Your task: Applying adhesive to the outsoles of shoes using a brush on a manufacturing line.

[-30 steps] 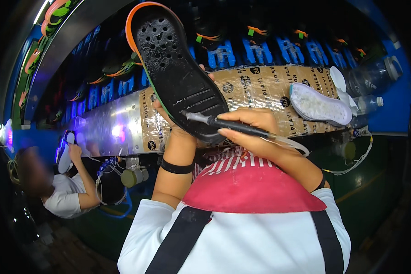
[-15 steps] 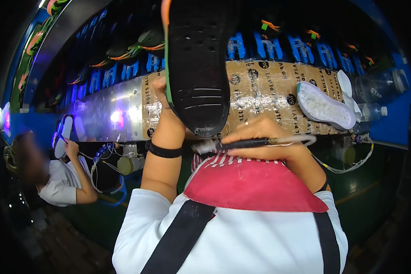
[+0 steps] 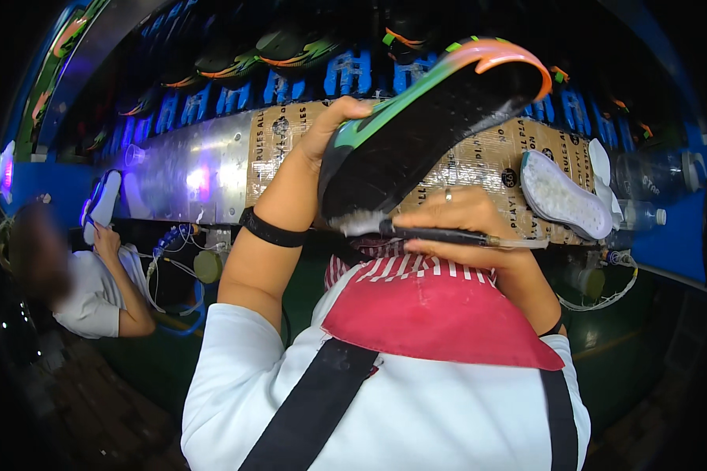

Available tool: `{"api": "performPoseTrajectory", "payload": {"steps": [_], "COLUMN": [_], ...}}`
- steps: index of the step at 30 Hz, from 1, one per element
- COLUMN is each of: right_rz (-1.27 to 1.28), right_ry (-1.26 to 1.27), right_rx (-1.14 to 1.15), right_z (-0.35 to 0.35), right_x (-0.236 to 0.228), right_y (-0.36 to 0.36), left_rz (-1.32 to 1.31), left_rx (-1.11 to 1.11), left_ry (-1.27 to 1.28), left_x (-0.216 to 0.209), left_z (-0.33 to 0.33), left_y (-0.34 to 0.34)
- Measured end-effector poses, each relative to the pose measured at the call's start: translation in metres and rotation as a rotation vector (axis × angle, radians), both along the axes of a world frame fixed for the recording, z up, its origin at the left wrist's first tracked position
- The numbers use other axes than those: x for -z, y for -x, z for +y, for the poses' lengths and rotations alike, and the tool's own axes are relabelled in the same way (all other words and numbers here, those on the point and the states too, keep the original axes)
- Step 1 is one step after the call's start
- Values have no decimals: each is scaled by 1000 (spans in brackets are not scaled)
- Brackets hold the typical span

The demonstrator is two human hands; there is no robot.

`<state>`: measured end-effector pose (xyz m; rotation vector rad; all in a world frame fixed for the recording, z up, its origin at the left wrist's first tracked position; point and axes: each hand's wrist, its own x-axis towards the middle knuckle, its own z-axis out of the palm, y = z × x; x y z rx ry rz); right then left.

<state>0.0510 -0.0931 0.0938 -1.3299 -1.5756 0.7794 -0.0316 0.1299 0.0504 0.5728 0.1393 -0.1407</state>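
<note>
My left hand (image 3: 334,125) grips a shoe upper (image 3: 424,145) from its left side, thumb on the green edge. The upper's dark underside faces me, tilted, with its orange end up at the right and its other end low near me. In my right hand (image 3: 463,220) is a brush (image 3: 440,234) with a black handle and a thin clear tube at its rear. Its pale bristles lie against the lower end of the dark underside. Part of my left hand's fingers is hidden behind the upper.
A white shoe sole (image 3: 565,195) lies on the cardboard-covered bench (image 3: 479,169) at the right, beside clear plastic bottles (image 3: 644,216). Blue holders (image 3: 347,72) carrying dark shoe uppers line the back. At the left, another person (image 3: 102,282) holds a white sole (image 3: 106,198).
The upper has swung from upright to a slant, its top end now to the right and its coloured side showing. The brush has risen onto its lower end.
</note>
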Motion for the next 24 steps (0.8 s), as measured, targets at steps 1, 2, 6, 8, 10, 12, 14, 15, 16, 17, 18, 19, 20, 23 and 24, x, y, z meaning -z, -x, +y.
{"api": "performPoseTrajectory", "payload": {"steps": [1, 2, 6, 8, 10, 12, 14, 15, 16, 17, 18, 19, 20, 23, 24], "right_rz": [-63, -126, -239, -164, -18, -54, -177, -181, -180, -195, -211, -183, -182, -183, -185], "right_ry": [-60, -121, -72, -23, -75, -102, -133, -126, -127, -85, -44, 2, 2, -81, -81], "right_rx": [66, 132, -22, -88, -30, 26, 70, 43, 42, -5, -57, -77, -82, 56, 59], "right_z": [3, 6, 6, 4, 1, 7, 11, 11, 9, 3, -1, -2, -1, 2, 1], "right_x": [0, 1, 11, 5, 7, 4, 5, 17, 16, 14, 12, 4, 3, 3, 9], "right_y": [2, 4, 7, 1, 2, 6, 10, 10, 8, 5, 3, 1, 2, 4, 5], "left_rz": [56, 54, 313, 417, 412, 405, 408, 409, 419, 430, 431, 453, 475, 466, 487], "left_rx": [13, 6, 91, 77, 133, 190, 249, 247, 284, 321, 315, 322, 330, 353, 377], "left_ry": [-86, -82, -332, -408, -405, -404, -437, -438, -465, -493, -492, -499, -506, -489, -458], "left_x": [-7, -5, -3, -8, -9, -9, -9, -9, -9, -8, -7, -6, -5, -5, -6], "left_z": [-3, -3, -9, -8, -4, -3, -6, -5, -5, -5, -4, -2, -1, 1, 2], "left_y": [-2, -3, -12, -5, -7, -10, -12, -13, -13, -14, -12, -10, -7, -9, -9]}}
